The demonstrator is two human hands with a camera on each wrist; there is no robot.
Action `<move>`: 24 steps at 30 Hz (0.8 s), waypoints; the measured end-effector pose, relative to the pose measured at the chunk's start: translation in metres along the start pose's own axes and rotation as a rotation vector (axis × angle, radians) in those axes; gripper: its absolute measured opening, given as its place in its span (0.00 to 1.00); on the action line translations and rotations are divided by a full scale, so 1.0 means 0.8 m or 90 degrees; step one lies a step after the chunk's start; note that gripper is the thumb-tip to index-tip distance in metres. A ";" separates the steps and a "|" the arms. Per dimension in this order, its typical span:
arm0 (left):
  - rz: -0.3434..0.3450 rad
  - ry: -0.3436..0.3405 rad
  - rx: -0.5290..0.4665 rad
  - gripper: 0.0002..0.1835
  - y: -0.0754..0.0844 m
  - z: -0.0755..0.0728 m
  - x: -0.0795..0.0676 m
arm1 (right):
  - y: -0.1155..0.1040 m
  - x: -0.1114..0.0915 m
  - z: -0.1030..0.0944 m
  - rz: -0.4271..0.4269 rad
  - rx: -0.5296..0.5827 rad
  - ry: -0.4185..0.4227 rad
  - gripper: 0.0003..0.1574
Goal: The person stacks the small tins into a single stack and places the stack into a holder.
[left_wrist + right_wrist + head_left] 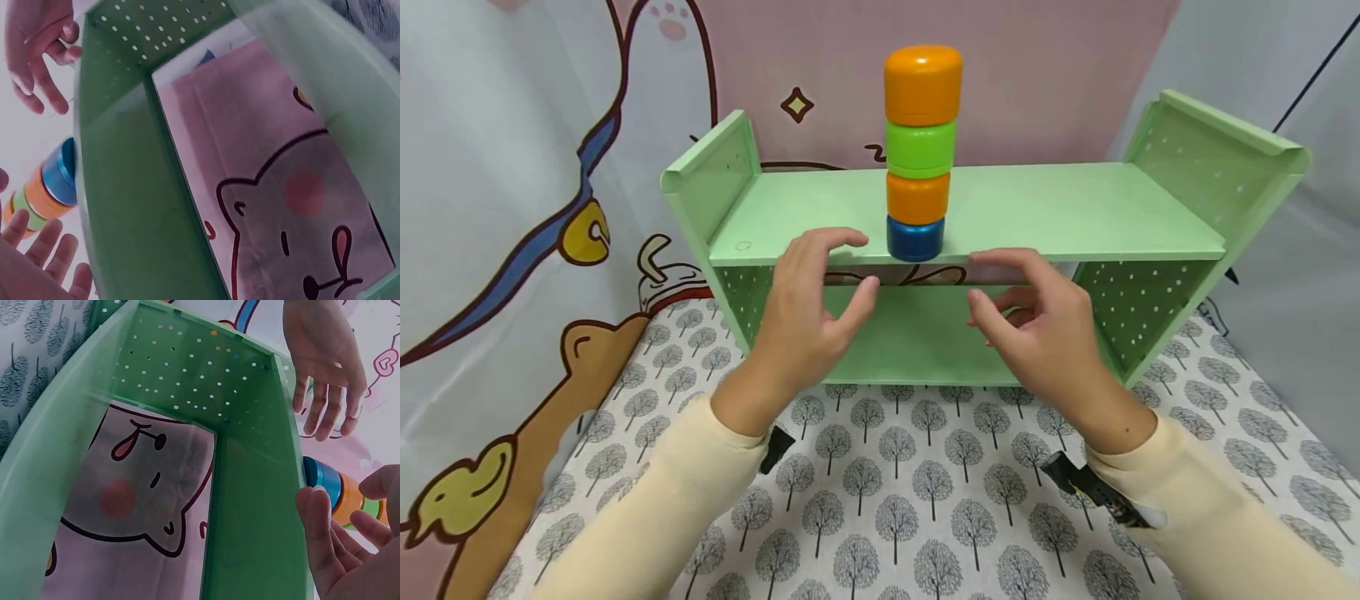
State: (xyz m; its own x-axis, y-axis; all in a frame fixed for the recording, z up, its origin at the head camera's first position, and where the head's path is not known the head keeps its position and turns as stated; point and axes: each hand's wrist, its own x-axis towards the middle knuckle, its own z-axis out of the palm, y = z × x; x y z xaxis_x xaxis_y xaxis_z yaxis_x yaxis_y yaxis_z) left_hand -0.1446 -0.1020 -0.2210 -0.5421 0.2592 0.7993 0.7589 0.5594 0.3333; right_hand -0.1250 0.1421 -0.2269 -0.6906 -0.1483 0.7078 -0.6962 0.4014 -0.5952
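Observation:
A stack of round cups stands upright on the top board of a green shelf (1075,208). Its blue cup (915,239) is at the bottom, near the board's front edge. Above it sit a small orange cup (917,198), a green cup (921,150) and a larger orange cup (922,86). My left hand (808,304) hovers left of the stack, fingers bent loosely and thumb apart. On the other side my right hand (1037,325) hovers with fingers loosely curled. Both hands hold nothing, and a gap separates each from the cups.
Raised side panels (1217,167) bound the shelf's top at both ends. Below the top board is an open compartment with a lower board (917,342). The shelf stands on a tree-patterned cloth (895,500). Behind hangs a pink cartoon-printed curtain (1037,83).

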 end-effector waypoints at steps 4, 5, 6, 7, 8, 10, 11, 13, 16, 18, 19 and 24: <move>0.025 0.006 0.004 0.20 0.006 0.000 -0.013 | 0.000 -0.012 -0.007 -0.029 -0.037 0.022 0.21; 0.030 0.006 0.004 0.20 0.008 0.000 -0.016 | 0.000 -0.016 -0.008 -0.032 -0.046 0.021 0.21; 0.035 0.007 0.007 0.20 0.009 0.000 -0.019 | 0.001 -0.019 -0.010 -0.035 -0.058 0.016 0.22; 0.037 0.005 0.010 0.20 0.010 0.001 -0.023 | 0.002 -0.023 -0.011 -0.041 -0.069 0.009 0.22; 0.035 0.000 0.013 0.20 0.011 0.002 -0.027 | 0.003 -0.026 -0.012 -0.046 -0.082 0.001 0.23; 0.025 -0.020 0.023 0.22 0.013 0.003 -0.034 | 0.006 -0.033 -0.014 -0.053 -0.111 -0.021 0.25; 0.019 -0.035 0.030 0.23 0.013 0.004 -0.037 | 0.008 -0.036 -0.014 -0.055 -0.129 -0.033 0.27; 0.004 -0.072 0.052 0.26 0.015 0.005 -0.044 | 0.011 -0.041 -0.015 -0.053 -0.164 -0.059 0.29; -0.015 -0.135 0.097 0.29 0.018 0.004 -0.053 | 0.014 -0.048 -0.015 -0.033 -0.212 -0.109 0.32; -0.028 -0.175 0.128 0.30 0.019 0.004 -0.061 | 0.016 -0.055 -0.016 -0.017 -0.242 -0.143 0.34; -0.033 -0.192 0.144 0.31 0.019 0.004 -0.065 | 0.018 -0.058 -0.015 -0.007 -0.256 -0.159 0.35; -0.069 -0.258 0.204 0.33 0.018 0.001 -0.086 | 0.029 -0.072 -0.012 0.011 -0.320 -0.221 0.38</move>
